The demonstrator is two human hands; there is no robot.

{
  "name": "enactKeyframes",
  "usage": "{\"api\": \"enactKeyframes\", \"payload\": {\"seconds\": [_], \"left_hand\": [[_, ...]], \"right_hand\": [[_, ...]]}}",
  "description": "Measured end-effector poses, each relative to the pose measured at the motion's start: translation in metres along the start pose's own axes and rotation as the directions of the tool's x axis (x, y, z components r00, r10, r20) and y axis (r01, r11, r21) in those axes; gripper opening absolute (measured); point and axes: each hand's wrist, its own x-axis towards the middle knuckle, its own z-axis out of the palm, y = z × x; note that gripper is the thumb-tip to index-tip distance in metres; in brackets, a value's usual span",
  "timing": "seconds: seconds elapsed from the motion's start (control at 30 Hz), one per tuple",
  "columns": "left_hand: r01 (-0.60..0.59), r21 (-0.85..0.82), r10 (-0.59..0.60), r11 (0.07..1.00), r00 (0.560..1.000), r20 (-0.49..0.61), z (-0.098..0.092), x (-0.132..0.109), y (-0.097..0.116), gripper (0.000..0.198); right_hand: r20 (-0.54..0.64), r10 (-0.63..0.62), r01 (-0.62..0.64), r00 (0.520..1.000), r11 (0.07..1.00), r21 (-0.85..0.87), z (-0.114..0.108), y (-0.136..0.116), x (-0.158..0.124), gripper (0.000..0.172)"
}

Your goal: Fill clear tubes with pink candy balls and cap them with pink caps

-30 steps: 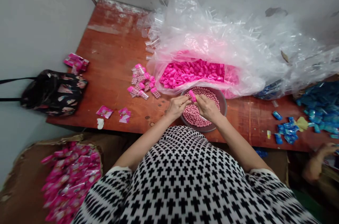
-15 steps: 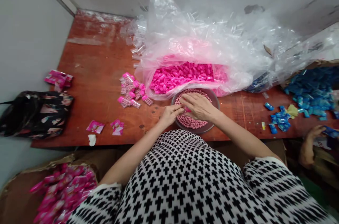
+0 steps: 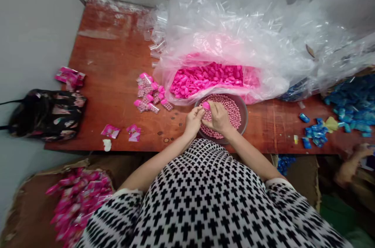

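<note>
Pink plastic shows as a cap (image 3: pixel 206 105) pinched between the left hand (image 3: pixel 193 120) and right hand (image 3: pixel 220 118), above the bowl (image 3: pixel 244 114); a loose pinch could drop it among the beads (image 3: pixel 231 110), and a bumped rim could scatter them over the tabletop (image 3: pixel 146 134).

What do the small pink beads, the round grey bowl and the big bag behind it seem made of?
Small pink beads: possibly plastic, smooth and uniform, though unsure.
Round grey bowl: probably plastic, dull, even rim.
Big whitish bag: thin plastic film, translucent, glossy, crinkled.
</note>
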Motion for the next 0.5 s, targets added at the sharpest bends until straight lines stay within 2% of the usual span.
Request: {"api": "enactKeyframes", "payload": {"seconds": [0.1,0.2,0.27,0.33,0.4,0.43,0.5], "left_hand": [[0.044,-0.016,-0.044,0.999,0.999,0.004,0.0,-0.001,-0.004,0.026],[0.091,-0.037,-0.09,0.995,0.995,0.033,-0.006,-0.001,0.001,0.029],[0.036,-0.024,-0.036,0.999,0.999,0.025,-0.02,0.004,0.014,0.03],[-0.105,0.049,0.108,0.993,0.993,-0.053,-0.046,0.015,0.033,0.028],[-0.242,0.203,0.275,0.949,0.95,-0.152,-0.081,0.03,0.05,0.024],[-0.298,0.303,0.362,0.905,0.914,-0.185,-0.098,0.038,0.056,0.023],[-0.317,0.465,0.442,0.827,0.877,-0.188,-0.124,0.05,0.062,0.028]], "right_hand": [[0.05,0.0,-0.002,0.999,0.999,0.041,0.006,0.002,0.002,0.061],[0.15,-0.064,0.037,0.987,0.985,0.171,0.004,0.012,0.006,0.076],[0.212,-0.084,0.026,0.974,0.964,0.266,-0.002,0.027,0.005,0.089],[0.284,-0.019,-0.064,0.959,0.958,0.28,-0.012,0.049,0.0,0.085],[0.41,0.08,-0.162,0.909,0.972,0.168,-0.019,0.071,-0.013,0.063],[0.495,0.118,-0.177,0.861,0.981,0.074,-0.021,0.079,-0.021,0.051],[0.633,0.2,-0.148,0.748,0.98,-0.135,-0.019,0.088,-0.039,0.036]]}}
